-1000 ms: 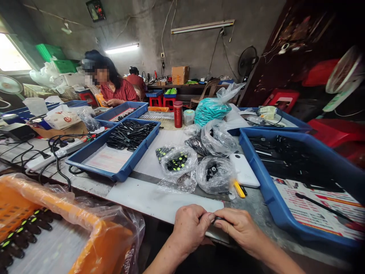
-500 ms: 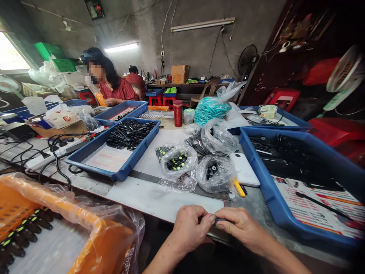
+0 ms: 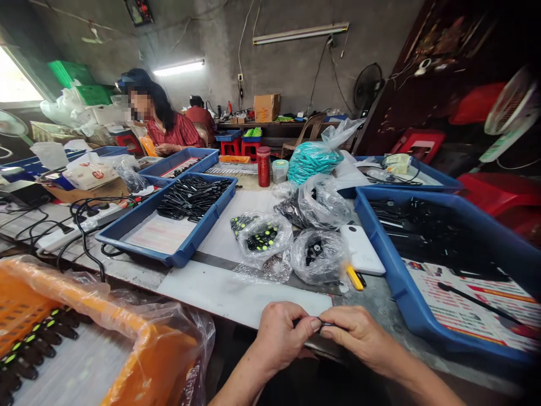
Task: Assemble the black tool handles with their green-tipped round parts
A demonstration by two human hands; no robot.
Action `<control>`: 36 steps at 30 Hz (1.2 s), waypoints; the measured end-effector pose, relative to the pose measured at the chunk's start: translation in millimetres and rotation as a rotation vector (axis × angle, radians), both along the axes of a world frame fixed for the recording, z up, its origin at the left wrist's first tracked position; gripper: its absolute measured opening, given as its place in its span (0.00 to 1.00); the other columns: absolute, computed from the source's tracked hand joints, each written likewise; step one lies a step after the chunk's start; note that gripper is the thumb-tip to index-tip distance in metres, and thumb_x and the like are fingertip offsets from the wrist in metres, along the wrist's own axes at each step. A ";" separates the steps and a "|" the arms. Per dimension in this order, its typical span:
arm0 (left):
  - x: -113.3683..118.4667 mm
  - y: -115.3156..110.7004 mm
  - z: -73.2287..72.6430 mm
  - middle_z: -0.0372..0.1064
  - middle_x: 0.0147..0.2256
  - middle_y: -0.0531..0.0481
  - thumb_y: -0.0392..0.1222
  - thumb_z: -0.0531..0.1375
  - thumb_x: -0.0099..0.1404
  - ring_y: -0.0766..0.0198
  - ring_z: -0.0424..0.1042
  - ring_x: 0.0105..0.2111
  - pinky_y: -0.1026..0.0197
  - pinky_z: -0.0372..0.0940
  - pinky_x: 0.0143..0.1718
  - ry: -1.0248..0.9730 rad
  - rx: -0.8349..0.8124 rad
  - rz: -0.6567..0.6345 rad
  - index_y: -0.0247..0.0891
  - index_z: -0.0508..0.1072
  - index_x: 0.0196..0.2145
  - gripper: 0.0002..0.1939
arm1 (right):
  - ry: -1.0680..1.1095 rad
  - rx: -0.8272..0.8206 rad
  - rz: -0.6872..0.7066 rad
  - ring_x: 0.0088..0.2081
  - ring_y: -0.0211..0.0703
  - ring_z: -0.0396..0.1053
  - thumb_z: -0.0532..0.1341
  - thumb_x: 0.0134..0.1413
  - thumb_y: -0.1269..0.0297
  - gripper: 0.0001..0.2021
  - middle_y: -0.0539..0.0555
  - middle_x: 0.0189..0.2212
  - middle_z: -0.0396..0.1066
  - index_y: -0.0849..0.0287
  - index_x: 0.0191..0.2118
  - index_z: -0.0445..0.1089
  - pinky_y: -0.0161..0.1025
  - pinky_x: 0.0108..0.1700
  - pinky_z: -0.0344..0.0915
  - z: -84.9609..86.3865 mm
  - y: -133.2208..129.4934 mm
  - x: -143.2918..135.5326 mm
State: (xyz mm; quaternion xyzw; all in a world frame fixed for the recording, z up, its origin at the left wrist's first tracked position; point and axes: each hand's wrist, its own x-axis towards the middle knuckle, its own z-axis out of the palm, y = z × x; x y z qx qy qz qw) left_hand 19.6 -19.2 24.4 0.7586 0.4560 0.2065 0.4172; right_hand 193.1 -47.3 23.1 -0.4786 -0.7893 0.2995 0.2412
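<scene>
Both hands are meeting low in front of the body, and a small, slim black piece [image 3: 330,323] is sitting right between them, near the front edge of the table; most of it is hiding behind the fingers, so its exact shape isn't giving itself away. The left hand [image 3: 282,332] is grasping one end, the right hand [image 3: 357,334] is pinching the other, and neither set of fingers is hanging loose. Fine handling like this is probably calling for a short grip: thumb tips staying close together, pressure coming from the pads, the piece staying level rather than twisting. Being so near the edge, it is likely better off over the white board [image 3: 245,290], where anything slipping would be landing in sight. Now the pose: the left forearm is slanting up from below, the back of the hand is facing upward, its fingers are curling under and its thumb is pointing across to the right. The right forearm is angling in from the lower right, thumb and forefinger reaching toward that left thumb. Just ahead, an open plastic bag [image 3: 302,273] is holding black parts, with a yellow-handled tool [image 3: 354,277] lying beside it.
</scene>
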 end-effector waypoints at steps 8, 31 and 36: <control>0.4 0.6 -0.4 0.57 0.16 0.55 0.44 0.47 0.62 0.70 0.55 0.19 0.67 0.49 0.21 0.024 0.100 -0.007 0.36 0.67 0.18 0.20 | 0.011 0.011 -0.070 0.24 0.41 0.63 0.45 0.59 0.48 0.24 0.51 0.21 0.67 0.58 0.27 0.70 0.35 0.26 0.57 -3.9 -0.2 -0.6; 4.3 -3.4 -1.7 0.68 0.22 0.52 0.47 0.51 0.60 0.67 0.63 0.23 0.67 0.51 0.24 0.151 0.096 0.068 0.37 0.73 0.25 0.15 | -0.002 0.032 -0.070 0.27 0.42 0.65 0.43 0.60 0.49 0.25 0.53 0.24 0.69 0.60 0.30 0.70 0.35 0.30 0.60 -5.5 -2.4 -2.8; 1.9 -1.9 -2.0 0.63 0.19 0.54 0.44 0.47 0.63 0.69 0.59 0.21 0.67 0.49 0.22 0.165 0.138 -0.048 0.37 0.68 0.21 0.18 | -0.001 0.008 -0.057 0.24 0.41 0.64 0.46 0.59 0.50 0.23 0.51 0.21 0.68 0.59 0.28 0.70 0.34 0.27 0.58 -3.6 -2.6 -0.4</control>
